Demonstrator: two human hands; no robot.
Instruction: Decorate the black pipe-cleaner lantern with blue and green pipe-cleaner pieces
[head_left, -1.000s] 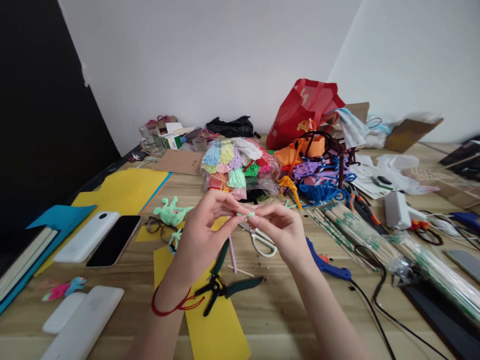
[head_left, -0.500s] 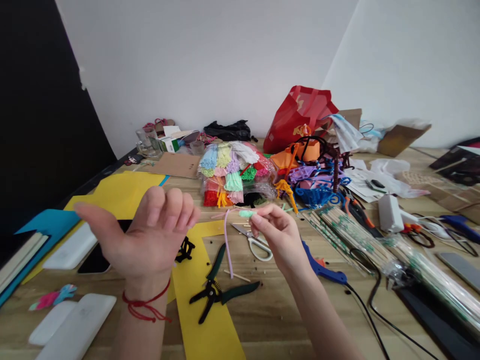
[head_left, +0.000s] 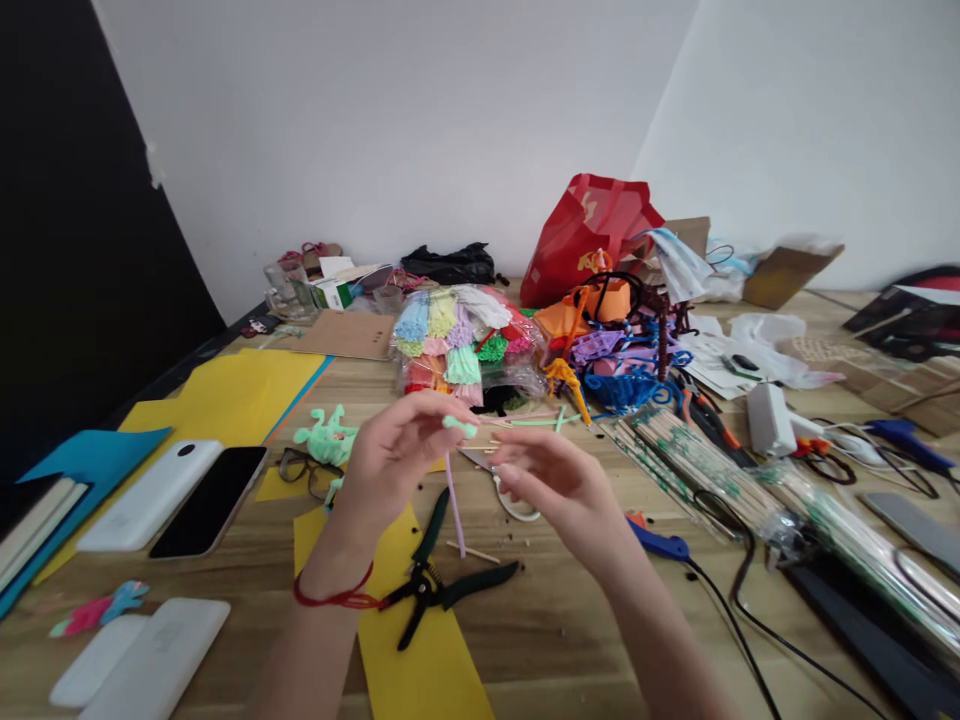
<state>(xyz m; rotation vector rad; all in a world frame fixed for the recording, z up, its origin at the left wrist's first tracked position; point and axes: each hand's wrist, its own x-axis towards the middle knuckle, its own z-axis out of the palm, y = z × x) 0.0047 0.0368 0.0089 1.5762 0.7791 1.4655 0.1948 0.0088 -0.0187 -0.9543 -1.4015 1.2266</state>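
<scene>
Head view: left hand point(head_left: 394, 455) grip clamped on mint pipe cleaner point(head_left: 459, 426), right hand point(head_left: 559, 485) grip apart just beside.

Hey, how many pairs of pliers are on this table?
2: green-handled pliers open on the yellow paper near the left hand; orange-handled pliers beside the bagged sticks. Clutter may hide more.

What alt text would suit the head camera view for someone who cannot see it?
A person's left hand pinches a mint-green fuzzy tip with a lilac pipe cleaner hanging below, the right hand close beside it. Beneath lie green-handled pliers, partly on yellow paper, on a cluttered wooden table.
</scene>
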